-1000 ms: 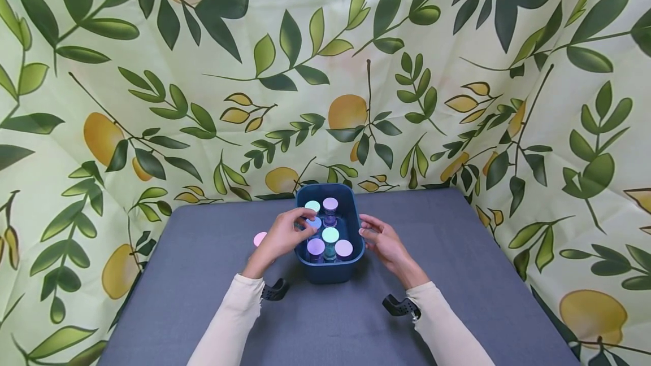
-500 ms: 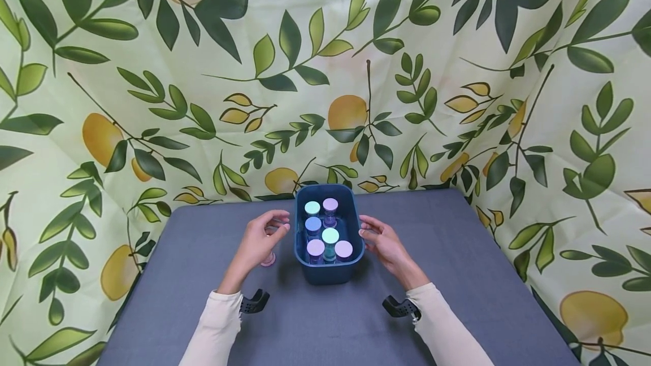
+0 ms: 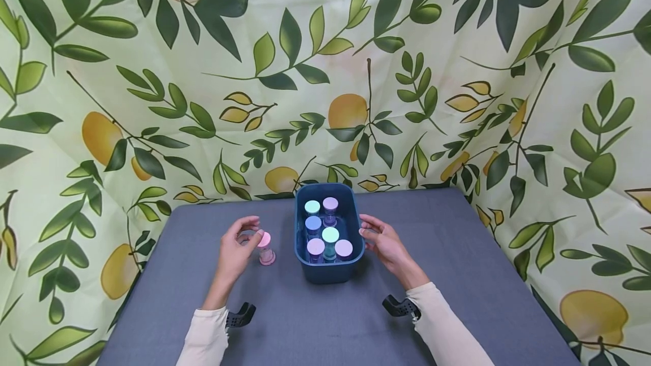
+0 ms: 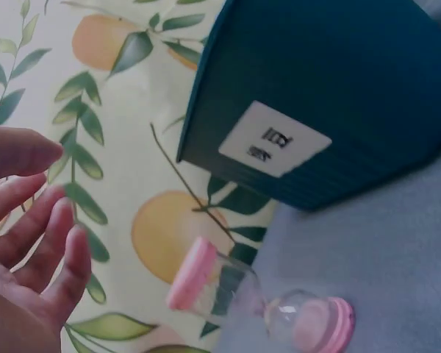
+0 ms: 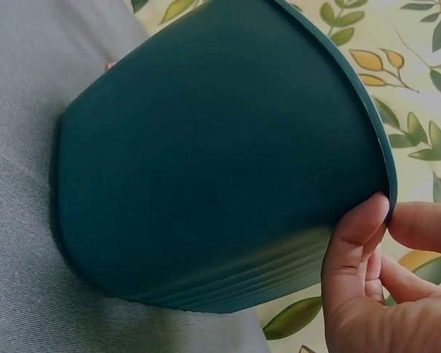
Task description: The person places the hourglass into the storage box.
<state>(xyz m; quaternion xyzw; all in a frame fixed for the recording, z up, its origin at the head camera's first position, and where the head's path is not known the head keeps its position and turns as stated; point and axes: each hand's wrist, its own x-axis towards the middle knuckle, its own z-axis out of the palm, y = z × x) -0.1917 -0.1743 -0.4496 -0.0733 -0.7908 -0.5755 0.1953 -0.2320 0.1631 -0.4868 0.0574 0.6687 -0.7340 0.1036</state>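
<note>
A pink-capped hourglass [image 4: 261, 305] stands upright on the table, just left of the dark blue bin [image 3: 330, 273]. My left hand [image 3: 236, 253] is beside that hourglass, fingers loosely curved around nothing; the left wrist view shows a gap between them. With thumb and fingertip, my right hand [image 5: 389, 272] pinches the bin's rim on its right side. Several hourglasses stand inside the bin: a blue-capped one [image 3: 313, 223], two with green caps, such as the front one [image 3: 330, 235], and lilac or pale pink ones, such as the back one [image 3: 330, 204].
A grey cloth covers the table [image 3: 315, 326]. Behind and at both sides hangs a curtain [image 3: 325, 89] printed with leaves and lemons. The bin sits near the table's back edge and bears a white label [image 4: 274, 140] on its left wall.
My left hand has let go of the blue-capped hourglass in the bin and moved left, out over the table to the pink hourglass. My right hand stays at the rim.
</note>
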